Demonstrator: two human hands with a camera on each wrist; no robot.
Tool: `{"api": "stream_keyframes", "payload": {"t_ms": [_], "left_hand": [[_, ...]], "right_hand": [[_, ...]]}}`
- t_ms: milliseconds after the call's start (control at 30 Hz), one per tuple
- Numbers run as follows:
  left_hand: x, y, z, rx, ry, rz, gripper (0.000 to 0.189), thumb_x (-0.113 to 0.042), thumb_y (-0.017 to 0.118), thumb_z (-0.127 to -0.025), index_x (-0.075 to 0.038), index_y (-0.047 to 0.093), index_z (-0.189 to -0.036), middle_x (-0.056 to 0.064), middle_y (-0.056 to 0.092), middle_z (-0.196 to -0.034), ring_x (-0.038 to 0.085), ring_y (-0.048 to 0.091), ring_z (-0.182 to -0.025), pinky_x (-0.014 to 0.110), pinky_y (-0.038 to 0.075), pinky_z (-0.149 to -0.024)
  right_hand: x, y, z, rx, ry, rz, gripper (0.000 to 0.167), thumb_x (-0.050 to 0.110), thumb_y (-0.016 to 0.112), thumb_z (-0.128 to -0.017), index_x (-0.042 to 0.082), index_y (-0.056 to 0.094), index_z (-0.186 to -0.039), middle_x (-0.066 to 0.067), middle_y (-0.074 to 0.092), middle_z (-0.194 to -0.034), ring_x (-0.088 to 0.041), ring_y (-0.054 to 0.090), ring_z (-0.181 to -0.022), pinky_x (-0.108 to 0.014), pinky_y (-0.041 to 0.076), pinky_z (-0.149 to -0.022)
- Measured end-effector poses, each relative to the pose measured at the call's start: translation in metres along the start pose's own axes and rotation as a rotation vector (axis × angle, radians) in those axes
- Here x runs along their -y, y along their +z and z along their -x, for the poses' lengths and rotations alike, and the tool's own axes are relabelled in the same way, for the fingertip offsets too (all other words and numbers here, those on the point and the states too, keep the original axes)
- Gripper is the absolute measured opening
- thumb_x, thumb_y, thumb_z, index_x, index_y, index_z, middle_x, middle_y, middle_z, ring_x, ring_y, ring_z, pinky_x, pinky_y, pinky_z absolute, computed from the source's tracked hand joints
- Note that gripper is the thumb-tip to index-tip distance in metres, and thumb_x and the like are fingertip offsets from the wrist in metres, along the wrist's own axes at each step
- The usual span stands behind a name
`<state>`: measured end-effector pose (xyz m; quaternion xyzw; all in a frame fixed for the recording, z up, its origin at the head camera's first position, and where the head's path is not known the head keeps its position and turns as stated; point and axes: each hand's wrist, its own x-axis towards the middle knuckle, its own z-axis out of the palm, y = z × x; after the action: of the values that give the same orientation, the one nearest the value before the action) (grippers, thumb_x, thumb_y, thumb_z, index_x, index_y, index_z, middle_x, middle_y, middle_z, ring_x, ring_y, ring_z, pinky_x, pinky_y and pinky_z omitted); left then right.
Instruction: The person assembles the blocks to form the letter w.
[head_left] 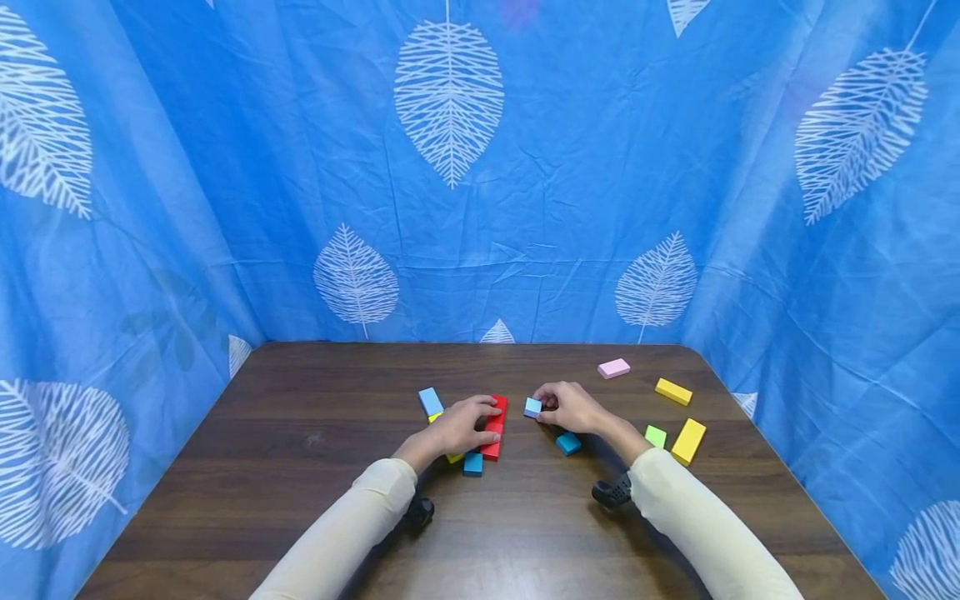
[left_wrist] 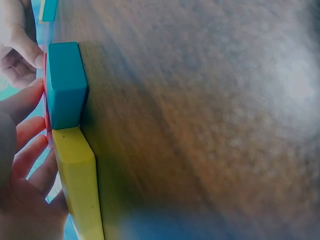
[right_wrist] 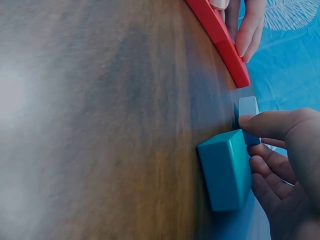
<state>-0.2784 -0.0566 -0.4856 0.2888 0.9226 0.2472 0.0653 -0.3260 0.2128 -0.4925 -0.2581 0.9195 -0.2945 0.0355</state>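
Observation:
My left hand [head_left: 457, 425] lies over a group of blocks, its thumb and fingertips touching the red blocks [head_left: 492, 450], which line up end to end. Beside them are a teal block [head_left: 472, 465], a yellow block [left_wrist: 77, 175] partly under the hand, and a blue block [head_left: 431, 402] at the far end. To the right, my right hand [head_left: 572, 407] pinches a small light blue block [head_left: 532, 407] between thumb and fingers, just apart from the red ones. Another teal block [right_wrist: 225, 170] lies on the table under that hand.
A pink block [head_left: 614, 368], two yellow blocks [head_left: 673, 392] and a light green block [head_left: 656, 436] lie at the right of the brown table [head_left: 300, 517]. A blue curtain [head_left: 525, 208] with leaf prints hangs behind and at both sides.

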Motion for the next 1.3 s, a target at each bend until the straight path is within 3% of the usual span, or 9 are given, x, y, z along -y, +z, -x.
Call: {"api": "stream_keyframes", "payload": {"t_ms": [700,900,1300], "left_hand": [[0.0,-0.001,-0.001,0.011,-0.005,0.01,0.051,-0.029,0.075,-0.097,-0.006,0.064,-0.141,0.011,0.05,-0.152,0.032,0.046,-0.139,0.05,0.039,-0.114],[0.0,-0.002,-0.002,0.014,-0.006,0.008,0.05,-0.029,0.075,-0.097,-0.005,0.065,-0.14,0.012,0.051,-0.151,0.032,0.046,-0.139,0.049,0.039,-0.114],[0.0,-0.001,-0.002,0.005,-0.003,-0.001,0.049,-0.028,0.076,-0.097,-0.005,0.065,-0.139,0.012,0.051,-0.151,0.031,0.047,-0.139,0.048,0.04,-0.114]], "right_hand": [[0.011,0.007,-0.033,-0.01,0.008,-0.013,0.021,0.006,0.079,-0.091,0.003,0.073,-0.112,-0.002,0.068,-0.095,-0.018,0.061,-0.087,-0.037,0.055,-0.081],[0.013,0.01,-0.041,0.001,0.01,0.029,0.02,0.006,0.078,-0.092,0.005,0.073,-0.112,-0.002,0.068,-0.097,-0.019,0.06,-0.089,-0.039,0.055,-0.084],[0.013,0.014,-0.045,0.014,0.028,0.044,0.02,0.007,0.078,-0.093,0.008,0.073,-0.112,-0.001,0.066,-0.098,-0.019,0.059,-0.09,-0.04,0.054,-0.087]]}}
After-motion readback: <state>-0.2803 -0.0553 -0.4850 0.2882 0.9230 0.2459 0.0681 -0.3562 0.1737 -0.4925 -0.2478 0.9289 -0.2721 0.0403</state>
